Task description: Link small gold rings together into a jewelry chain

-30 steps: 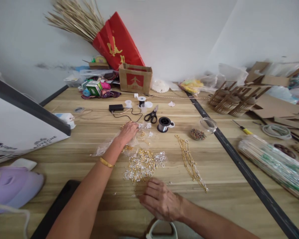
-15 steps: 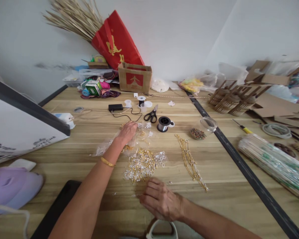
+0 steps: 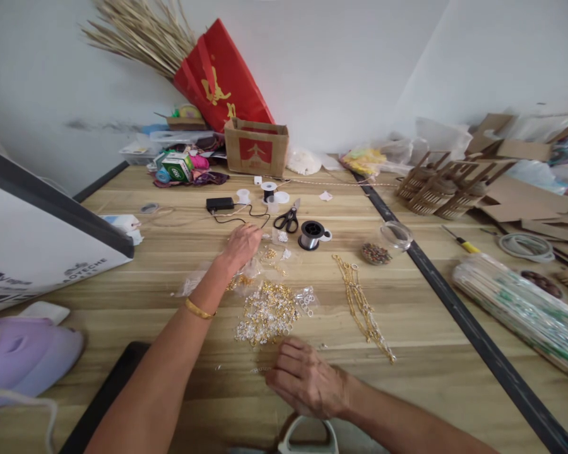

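Note:
My left hand is stretched out over small clear plastic bags; its fingers are drawn together and bent down, with the tips hidden. Just right of it sits a small bag of white beads. In front of me my right hand is closed, knuckles up, so whatever it holds is out of sight. A short fine silver chain lies against its left side. Between both hands spreads a pile of gold and clear beads or charms, with a small bag of rings beside it.
Gold chains lie on the right, near a jar of coloured beads. Black scissors and a wire spool are beyond the pile. A cardboard box stands at the back; wrapped sticks lie far right.
My left hand has moved slightly farther away from me over the small bags. My right hand stays in the same place, still closed.

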The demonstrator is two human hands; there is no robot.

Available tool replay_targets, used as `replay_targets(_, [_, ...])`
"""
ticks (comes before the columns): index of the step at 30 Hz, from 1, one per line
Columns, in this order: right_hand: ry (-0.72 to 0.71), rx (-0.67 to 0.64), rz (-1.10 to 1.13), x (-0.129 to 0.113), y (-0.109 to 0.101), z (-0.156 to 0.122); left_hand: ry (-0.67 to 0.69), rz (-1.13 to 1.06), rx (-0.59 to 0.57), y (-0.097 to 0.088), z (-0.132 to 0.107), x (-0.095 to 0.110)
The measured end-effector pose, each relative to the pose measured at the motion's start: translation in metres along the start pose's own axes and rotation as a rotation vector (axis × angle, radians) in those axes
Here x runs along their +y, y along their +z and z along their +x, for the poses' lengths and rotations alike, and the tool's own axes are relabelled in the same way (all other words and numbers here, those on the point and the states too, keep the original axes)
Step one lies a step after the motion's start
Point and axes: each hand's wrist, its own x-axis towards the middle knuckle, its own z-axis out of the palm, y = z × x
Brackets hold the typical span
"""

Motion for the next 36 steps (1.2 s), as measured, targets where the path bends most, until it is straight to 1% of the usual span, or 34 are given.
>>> replay_targets(5, [0.001, -0.011, -0.006, 0.0, 0.001, -0.001, 0.0, 0.035, -0.006, -0.012, -0.003, 0.004])
replay_targets(12, [0.002, 0.009, -0.005, 0.0, 0.001, 0.0, -0.062, 0.122, -0.005, -0.022, -0.006, 0.001])
replay_targets(15, [0.01, -0.003, 0.009, 0.001, 0.003, -0.003, -0.081, 0.143, -0.005, -0.03, -0.013, 0.006])
replay_targets(17, [0.012, -0.013, 0.015, 0.001, 0.005, -0.004, -0.092, 0.145, -0.021, -0.037, -0.021, 0.012])
replay_targets(21, [0.019, -0.015, 0.027, 0.001, 0.004, -0.005, -0.134, 0.138, -0.071, -0.053, -0.048, 0.025])
replay_targets(24, [0.019, -0.001, 0.04, 0.001, 0.003, -0.004, -0.164, 0.131, -0.123, -0.064, -0.075, 0.037])
replay_targets(26, [0.02, 0.006, 0.05, 0.001, 0.003, -0.004, -0.171, 0.134, -0.154, -0.068, -0.096, 0.047])
replay_targets(29, [0.018, 0.012, 0.055, 0.001, 0.004, -0.005, -0.159, 0.157, -0.222, -0.065, -0.127, 0.061])
replay_targets(31, [0.014, 0.009, 0.052, 0.001, 0.004, -0.006, -0.198, 0.139, -0.27, -0.059, -0.145, 0.068])
replay_targets(32, [0.013, 0.007, 0.052, 0.001, 0.004, -0.006, -0.197, 0.114, -0.281, -0.055, -0.152, 0.07])
replay_targets(34, [0.012, 0.006, 0.055, 0.001, 0.004, -0.006, -0.204, 0.045, -0.261, -0.049, -0.164, 0.072])
replay_targets(36, [0.012, 0.008, 0.058, 0.001, 0.004, -0.006, -0.252, -0.06, -0.213, -0.044, -0.171, 0.069])
